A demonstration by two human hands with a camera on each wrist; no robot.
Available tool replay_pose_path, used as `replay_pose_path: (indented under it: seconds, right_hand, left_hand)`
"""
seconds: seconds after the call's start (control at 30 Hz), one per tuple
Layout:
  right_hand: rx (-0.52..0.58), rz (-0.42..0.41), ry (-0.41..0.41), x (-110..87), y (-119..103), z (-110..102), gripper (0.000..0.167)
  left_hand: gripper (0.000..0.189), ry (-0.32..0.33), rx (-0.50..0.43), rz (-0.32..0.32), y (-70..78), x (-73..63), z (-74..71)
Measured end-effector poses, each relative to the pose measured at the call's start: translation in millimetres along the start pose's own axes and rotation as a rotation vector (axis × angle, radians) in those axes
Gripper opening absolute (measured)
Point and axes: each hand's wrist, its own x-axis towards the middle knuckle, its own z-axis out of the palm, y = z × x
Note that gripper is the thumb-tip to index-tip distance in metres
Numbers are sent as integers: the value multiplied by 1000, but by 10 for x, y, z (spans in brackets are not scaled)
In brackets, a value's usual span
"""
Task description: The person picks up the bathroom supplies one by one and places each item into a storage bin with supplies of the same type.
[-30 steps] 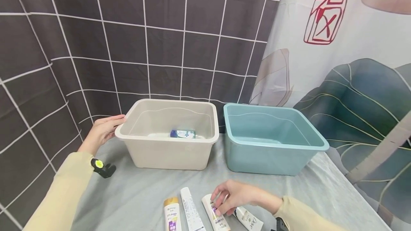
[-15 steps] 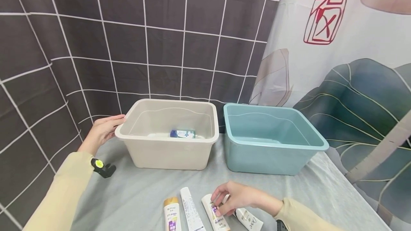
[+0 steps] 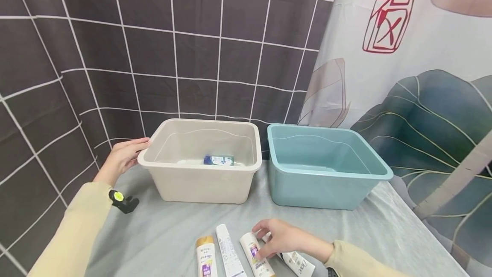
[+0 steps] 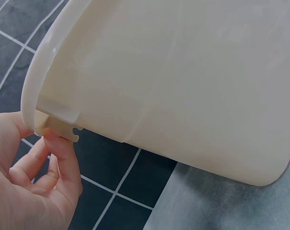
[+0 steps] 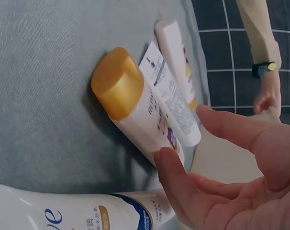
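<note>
A beige plastic tub [image 3: 201,184] on the left, a blue-green plastic tub [image 3: 317,190] on the right.
Both stand toward the far edge of the grey cloth-covered table [image 3: 153,234], a small gap between them. A small blue-and-white pack [image 3: 218,160] lies inside the left one. In front of the tubs, left to right, lie a white bottle with a gold cap [image 3: 206,257], a white tube [image 3: 230,252], a second white bottle with a gold cap [image 3: 253,256] and a white Dove tube [image 3: 297,263].
</note>
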Motion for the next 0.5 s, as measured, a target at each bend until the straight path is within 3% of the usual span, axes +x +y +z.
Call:
replay_pose_path:
  seconds: [0.03,0.13,0.33,0.5]
  right_hand:
    - [-7,-4,0,5,2,6,49]
    - [-47,-8,-4,25,9,29,51]
    - [-217,-30,2,68,4,97,50]
    - [-303,-24,1,79,1,128,47]
  left_hand:
    - [14,-1,-15,3,-1,2,-3]
    - [10,-4,-24,9,1,4,-9]
    - [71,9,75,2,8,4,3]
    - [74,37,85,-23,15,5,24]
